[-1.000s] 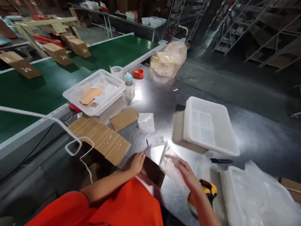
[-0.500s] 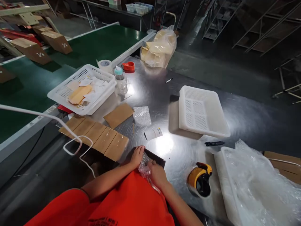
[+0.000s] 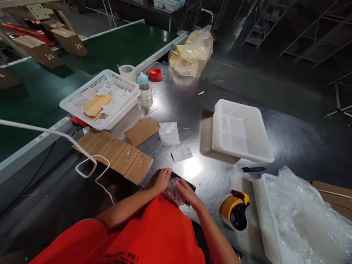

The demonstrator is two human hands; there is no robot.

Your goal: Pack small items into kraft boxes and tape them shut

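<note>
In front of my red shirt an open dark box (image 3: pixel 189 184) stands at the table edge with clear bubble wrap (image 3: pixel 173 191) bulging from it. My left hand (image 3: pixel 163 179) is closed over the box's left side, fingers together along its rim. Stretched fingers of my right hand (image 3: pixel 187 191) lie against the right part of the bubble wrap; its thumb is hidden. What the wrap covers cannot be made out. Just beyond the box is a curled white printed paper (image 3: pixel 182 155). A row of brown cartons (image 3: pixel 118 156) lies to the left.
On the metal table are a flat bubble-wrap piece (image 3: pixel 169 132), brown cardboard (image 3: pixel 142 132), an empty white basket (image 3: pixel 262 134), a yellow-black tape dispenser (image 3: pixel 233 209), and a black marker-like object (image 3: pixel 254 169). A basket of papers (image 3: pixel 70 102) sits left; bubble wrap (image 3: pixel 308 212) fills another right. A green conveyor (image 3: pixel 110 53) runs behind.
My right hand has drawn slightly back and straightened its fingers, which were dug into the bubble wrap. My left hand keeps its place on the box. The whole view has shifted slightly.
</note>
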